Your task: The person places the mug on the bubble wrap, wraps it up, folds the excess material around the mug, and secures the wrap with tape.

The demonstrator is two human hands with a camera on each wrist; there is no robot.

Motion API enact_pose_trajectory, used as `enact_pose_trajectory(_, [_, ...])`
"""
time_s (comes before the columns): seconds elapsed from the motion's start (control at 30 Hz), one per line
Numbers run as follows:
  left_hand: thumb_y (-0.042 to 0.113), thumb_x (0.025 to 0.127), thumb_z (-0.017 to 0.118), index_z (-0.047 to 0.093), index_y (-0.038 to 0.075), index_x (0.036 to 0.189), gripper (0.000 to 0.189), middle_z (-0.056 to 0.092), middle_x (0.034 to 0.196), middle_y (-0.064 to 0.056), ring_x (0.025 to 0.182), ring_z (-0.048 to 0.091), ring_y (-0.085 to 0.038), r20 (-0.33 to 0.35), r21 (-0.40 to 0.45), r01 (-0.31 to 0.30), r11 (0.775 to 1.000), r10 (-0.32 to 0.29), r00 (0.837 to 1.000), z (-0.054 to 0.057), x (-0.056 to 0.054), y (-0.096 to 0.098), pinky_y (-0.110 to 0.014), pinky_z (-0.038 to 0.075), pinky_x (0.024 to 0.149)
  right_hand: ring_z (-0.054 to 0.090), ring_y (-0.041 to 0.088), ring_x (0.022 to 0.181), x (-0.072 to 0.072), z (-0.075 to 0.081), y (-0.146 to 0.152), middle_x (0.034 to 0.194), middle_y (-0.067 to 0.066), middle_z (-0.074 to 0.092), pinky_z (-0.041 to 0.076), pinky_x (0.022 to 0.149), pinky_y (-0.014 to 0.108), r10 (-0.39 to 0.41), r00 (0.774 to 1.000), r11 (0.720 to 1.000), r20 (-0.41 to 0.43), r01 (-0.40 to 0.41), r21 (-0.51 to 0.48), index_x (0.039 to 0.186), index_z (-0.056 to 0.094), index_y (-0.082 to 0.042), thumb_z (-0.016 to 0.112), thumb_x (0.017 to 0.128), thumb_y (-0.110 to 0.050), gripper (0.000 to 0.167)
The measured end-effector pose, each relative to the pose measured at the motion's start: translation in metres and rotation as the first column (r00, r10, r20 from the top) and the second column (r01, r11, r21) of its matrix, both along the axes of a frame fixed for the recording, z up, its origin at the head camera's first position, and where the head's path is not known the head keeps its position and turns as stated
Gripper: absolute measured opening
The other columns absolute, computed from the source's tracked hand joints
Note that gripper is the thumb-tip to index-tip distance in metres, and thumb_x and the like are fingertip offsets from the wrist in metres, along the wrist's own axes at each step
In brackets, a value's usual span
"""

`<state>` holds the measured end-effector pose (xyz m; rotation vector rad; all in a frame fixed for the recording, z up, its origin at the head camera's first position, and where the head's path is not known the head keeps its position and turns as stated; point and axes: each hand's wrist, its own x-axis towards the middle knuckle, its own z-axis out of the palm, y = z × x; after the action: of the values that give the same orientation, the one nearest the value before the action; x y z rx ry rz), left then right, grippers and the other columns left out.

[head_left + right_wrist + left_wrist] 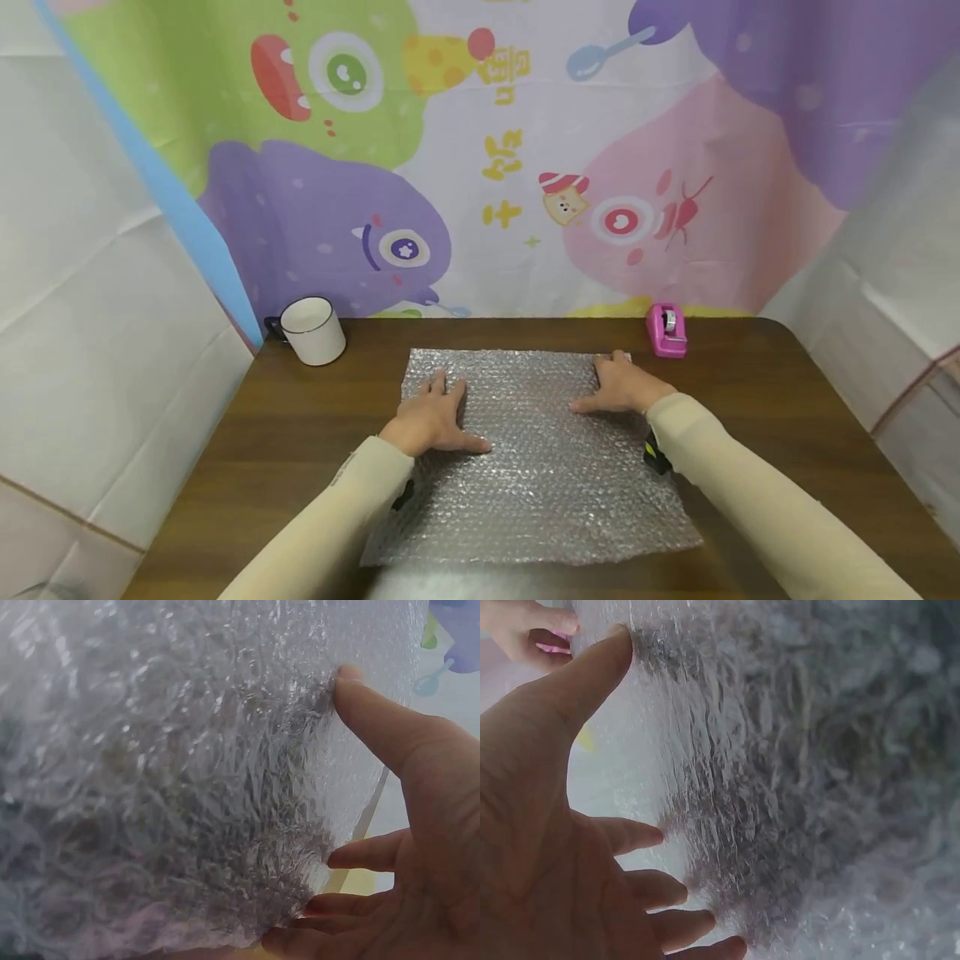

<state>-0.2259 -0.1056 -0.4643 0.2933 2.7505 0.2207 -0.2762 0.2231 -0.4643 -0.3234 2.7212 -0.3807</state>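
A sheet of bubble wrap [525,483] lies spread out on the brown wooden table [300,433]. On its left part rests my left hand [431,423], fingers spread and thumb pointing inward. My right hand [622,386] touches the sheet near its far right corner, also with thumb and fingers apart. The left wrist view shows the left fingertips [697,926] against the crinkled plastic. In the right wrist view, the right thumb [375,720] and fingers touch the sheet near its edge.
A white mug [313,333] with a black rim and handle stands at the back left. At the back right sits a pink tape dispenser [667,331]. Behind the table hangs a cloth [480,275] printed with cartoon monsters.
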Motion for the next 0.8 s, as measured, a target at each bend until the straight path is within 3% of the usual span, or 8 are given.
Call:
enact_pose_trajectory(0.23, [0.086, 0.072, 0.067, 0.037, 0.021, 0.160, 0.113, 0.028, 0.167, -0.020, 0.151, 0.032, -0.046, -0.104, -0.026, 0.024, 0.999, -0.027, 0.994, 0.002, -0.004, -0.016, -0.066, 0.049, 0.101, 0.031, 0.056, 0.146, -0.001, -0.002, -0.003, 0.157, 0.043, 0.024, 0.038, 0.114, 0.065, -0.012, 1.000, 1.000, 0.003, 0.012, 0.026, 0.156, 0.026, 0.014, 0.077, 0.082, -0.064, 0.118])
enact_pose_trajectory(0.5, [0.085, 0.079, 0.060, 0.049, 0.014, 0.152, 0.102, 0.052, 0.152, -0.020, 0.128, 0.059, -0.042, -0.257, -0.006, 0.042, 0.999, -0.043, 0.965, 0.004, -0.013, -0.044, -0.060, 0.057, 0.083, 0.030, 0.057, 0.146, 0.001, -0.002, 0.001, 0.156, 0.044, 0.024, 0.037, 0.114, 0.066, -0.022, 1.000, 0.999, 0.001, 0.022, 0.024, 0.156, 0.025, 0.013, 0.076, 0.082, -0.065, 0.119])
enact_pose_trajectory(0.8, [0.077, 0.084, 0.062, 0.048, 0.008, 0.152, 0.097, 0.058, 0.143, -0.022, 0.123, 0.060, -0.045, -0.378, 0.019, 0.010, 1.000, -0.002, 0.926, 0.007, -0.018, -0.080, -0.062, 0.058, 0.078, 0.026, 0.057, 0.148, 0.000, -0.003, 0.000, 0.157, 0.043, 0.025, 0.036, 0.115, 0.066, -0.009, 1.000, 1.000, -0.004, 0.009, 0.016, 0.155, 0.027, 0.014, 0.076, 0.082, -0.066, 0.119])
